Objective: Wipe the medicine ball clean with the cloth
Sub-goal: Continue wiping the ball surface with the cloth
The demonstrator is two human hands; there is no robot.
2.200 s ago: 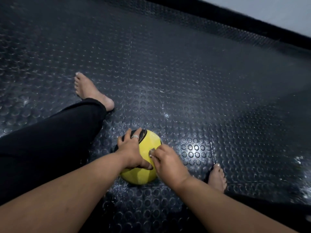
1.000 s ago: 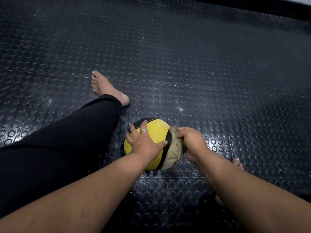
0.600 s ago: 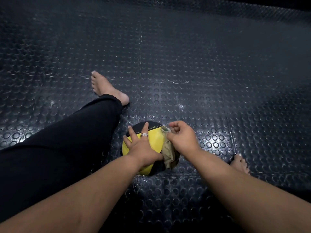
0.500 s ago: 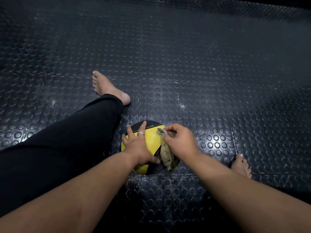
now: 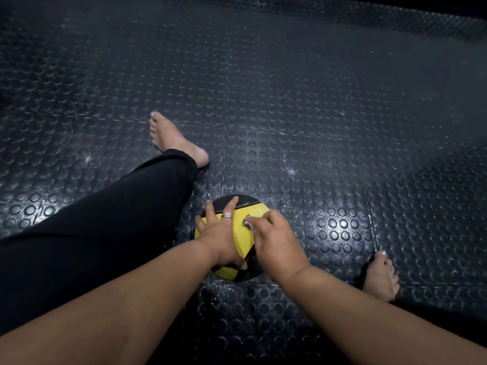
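From my head camera, the round yellow-and-black rubber medicine ball [image 5: 243, 233] sits on the dark studded rubber floor [image 5: 290, 114] between my bare feet, just beside my black-trousered left leg [image 5: 105, 227]. My left hand [image 5: 220, 233], a ring on one finger, lies spread over the ball's left side. My right hand [image 5: 276, 241] presses on its top right, fingers [image 5: 266, 219] curled round a small bunched pale cloth [image 5: 247, 224] that barely shows at their tips.

A gym or exercise room: black round-studded rubber floor tiles [image 5: 290, 101] cover the ground, and a yellow-and-black medicine ball [image 5: 243, 237] sits on them.
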